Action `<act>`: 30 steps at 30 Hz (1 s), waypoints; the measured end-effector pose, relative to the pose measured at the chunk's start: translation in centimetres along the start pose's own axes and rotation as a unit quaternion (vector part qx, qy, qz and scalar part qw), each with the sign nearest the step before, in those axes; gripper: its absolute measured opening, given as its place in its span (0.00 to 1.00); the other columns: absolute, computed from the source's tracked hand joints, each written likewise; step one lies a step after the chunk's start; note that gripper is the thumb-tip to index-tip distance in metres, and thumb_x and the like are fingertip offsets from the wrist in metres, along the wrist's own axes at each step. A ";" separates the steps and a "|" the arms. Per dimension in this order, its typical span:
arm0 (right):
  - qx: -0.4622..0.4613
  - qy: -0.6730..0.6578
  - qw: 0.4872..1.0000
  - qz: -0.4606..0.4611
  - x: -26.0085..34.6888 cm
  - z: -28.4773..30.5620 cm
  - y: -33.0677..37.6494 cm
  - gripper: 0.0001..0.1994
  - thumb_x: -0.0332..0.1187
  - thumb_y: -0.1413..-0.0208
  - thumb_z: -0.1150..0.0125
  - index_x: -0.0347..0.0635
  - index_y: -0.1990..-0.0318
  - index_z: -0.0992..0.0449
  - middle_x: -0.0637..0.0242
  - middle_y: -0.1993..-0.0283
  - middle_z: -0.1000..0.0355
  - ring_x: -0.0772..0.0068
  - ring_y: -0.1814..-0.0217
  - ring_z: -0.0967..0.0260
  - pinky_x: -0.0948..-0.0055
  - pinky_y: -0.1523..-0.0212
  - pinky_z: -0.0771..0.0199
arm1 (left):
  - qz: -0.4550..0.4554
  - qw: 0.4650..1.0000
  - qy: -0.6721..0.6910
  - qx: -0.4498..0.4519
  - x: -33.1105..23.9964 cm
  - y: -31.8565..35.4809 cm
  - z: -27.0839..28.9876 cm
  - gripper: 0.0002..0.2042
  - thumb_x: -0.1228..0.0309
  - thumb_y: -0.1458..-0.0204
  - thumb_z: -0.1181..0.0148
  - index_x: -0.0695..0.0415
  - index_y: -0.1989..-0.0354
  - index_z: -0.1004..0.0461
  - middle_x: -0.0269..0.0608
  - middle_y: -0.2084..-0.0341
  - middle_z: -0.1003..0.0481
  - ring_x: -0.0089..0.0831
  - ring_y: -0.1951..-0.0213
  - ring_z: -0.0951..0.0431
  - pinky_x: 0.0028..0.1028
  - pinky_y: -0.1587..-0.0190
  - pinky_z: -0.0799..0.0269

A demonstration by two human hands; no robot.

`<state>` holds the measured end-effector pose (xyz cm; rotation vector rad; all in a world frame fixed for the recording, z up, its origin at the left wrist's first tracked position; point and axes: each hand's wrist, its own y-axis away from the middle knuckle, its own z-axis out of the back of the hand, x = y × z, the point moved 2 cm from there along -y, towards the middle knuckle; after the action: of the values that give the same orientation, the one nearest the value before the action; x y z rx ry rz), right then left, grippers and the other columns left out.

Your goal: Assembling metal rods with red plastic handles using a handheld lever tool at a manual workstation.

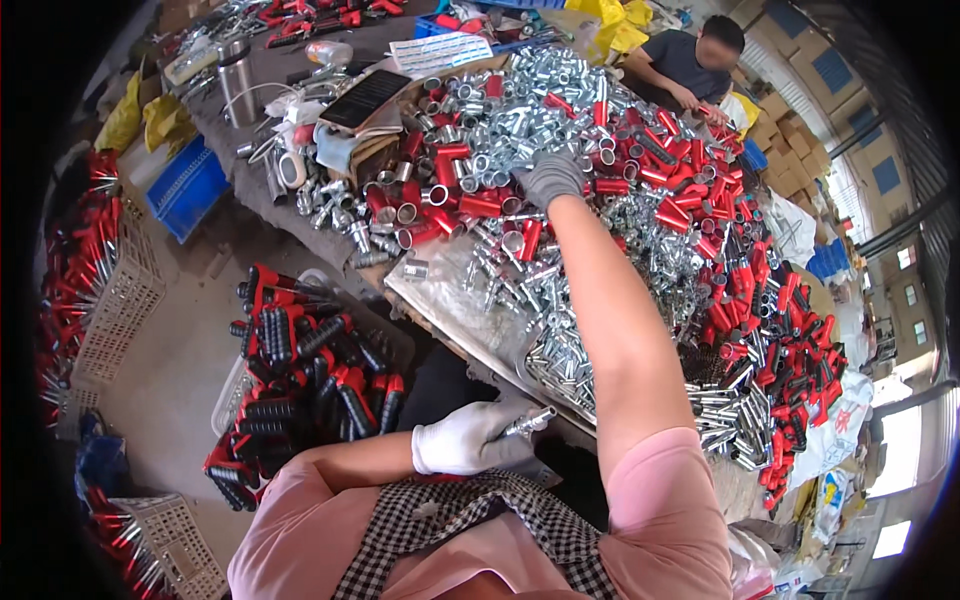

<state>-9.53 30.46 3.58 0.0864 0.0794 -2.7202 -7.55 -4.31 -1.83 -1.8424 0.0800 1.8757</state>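
Observation:
My left hand (470, 437), in a white glove, is closed around a small silver metal fitting (530, 422) close to my body; the fitting's end sticks out past the fingers. My right arm stretches far over the table. The right hand (552, 178), in a grey glove, is on the heap of silver metal sleeves (500, 140), its fingers curled down among them. Its fingertips are hidden, so what they grip cannot be made out. Red metal tubes (480, 205) lie just left of that hand, and more red tubes (610, 186) lie to its right.
Black-and-red handled tools (320, 350) are piled at my left. Silver pins (560, 365) lie along the table's near edge. A phone (365, 98) and a steel flask (237, 85) stand at the far left. A blue crate (188, 190) is beyond the table. Another person (690, 65) works across it.

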 end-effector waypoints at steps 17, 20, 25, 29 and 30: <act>0.170 -0.411 0.840 0.310 -11.1 6.8 30.3 0.22 0.39 0.54 0.27 0.40 0.52 0.22 0.60 0.61 0.21 0.63 0.61 0.21 0.64 0.58 0.24 | 0.025 0.999 -0.015 0.043 2.0 -0.3 -2.2 0.19 0.64 0.47 0.36 0.63 0.52 0.29 0.48 0.74 0.27 0.41 0.70 0.23 0.36 0.64 0.28; 0.258 -0.024 0.938 0.231 -7.4 7.2 34.6 0.24 0.46 0.52 0.29 0.42 0.51 0.23 0.62 0.69 0.22 0.59 0.66 0.22 0.66 0.60 0.26 | 0.026 0.997 -0.022 0.062 1.8 -0.8 -4.2 0.17 0.64 0.50 0.34 0.62 0.57 0.27 0.49 0.74 0.26 0.44 0.71 0.23 0.37 0.65 0.28; 0.076 -0.203 0.919 0.330 -9.7 7.1 37.9 0.41 0.50 0.62 0.25 0.45 0.38 0.33 0.53 0.50 0.27 0.50 0.51 0.27 0.55 0.49 0.29 | 0.034 0.993 -0.036 0.103 1.3 -0.3 -6.4 0.15 0.66 0.51 0.33 0.61 0.59 0.25 0.50 0.73 0.24 0.45 0.69 0.21 0.37 0.66 0.27; 0.023 -0.268 0.898 0.349 -11.9 6.3 40.1 0.47 0.39 0.70 0.24 0.45 0.35 0.37 0.52 0.37 0.36 0.44 0.38 0.36 0.50 0.40 0.35 | 0.032 0.996 -0.045 0.063 0.4 -0.1 -7.2 0.15 0.66 0.50 0.34 0.61 0.58 0.25 0.49 0.72 0.23 0.43 0.69 0.20 0.35 0.65 0.26; 0.029 -0.283 0.897 0.340 -12.2 5.9 40.4 0.46 0.36 0.70 0.25 0.46 0.35 0.37 0.52 0.36 0.36 0.44 0.37 0.36 0.50 0.39 0.36 | 0.053 0.996 -0.043 0.060 0.3 -0.2 -7.2 0.15 0.66 0.50 0.34 0.61 0.57 0.25 0.49 0.71 0.23 0.42 0.69 0.20 0.35 0.65 0.25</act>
<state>17.82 -1.82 8.61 -0.5572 -0.1722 -1.9495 -0.82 -6.87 -2.60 -1.7050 0.2605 1.9742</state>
